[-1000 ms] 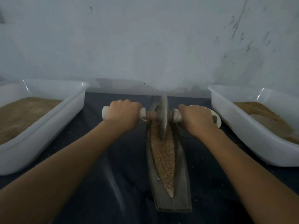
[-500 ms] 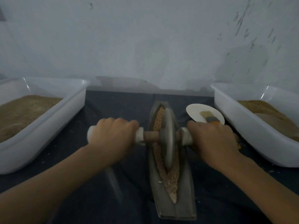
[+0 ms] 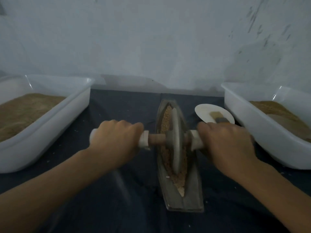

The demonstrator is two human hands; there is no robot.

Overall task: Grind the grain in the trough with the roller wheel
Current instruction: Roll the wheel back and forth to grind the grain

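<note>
1. The trough [image 3: 180, 195], a narrow boat-shaped wooden vessel, lies lengthwise on the dark cloth [image 3: 104, 207] at the centre of the view, its pointed far end toward 12 o'clock and its blunt near end toward 6 o'clock.
2. Grain [image 3: 165, 158] fills the trough's slot from the far tip to the near tip.
3. The roller wheel [image 3: 176, 142] stands upright on edge in the slot, roughly midway along the trough, with grain showing on both sides of it.
4. The left hand [image 3: 116, 142], at 9 o'clock from the wheel, has its fingers curled round the pale left handle [image 3: 143, 141] of the axle.
5. The right hand [image 3: 227, 145], at 3 o'clock from the wheel, grips the right handle [image 3: 196, 140] the same way.
6. A small white plate [image 3: 207, 113] sits at 1 o'clock from the wheel, carrying a brush [image 3: 218, 117]; the right hand partly covers its near edge.
7. A white tub [image 3: 74, 105] of brown meal sits at 9 o'clock, and a second white tub [image 3: 252, 118] at 3 o'clock.
8. A pale wall [image 3: 151, 39] rises behind, at 12 o'clock.
</note>
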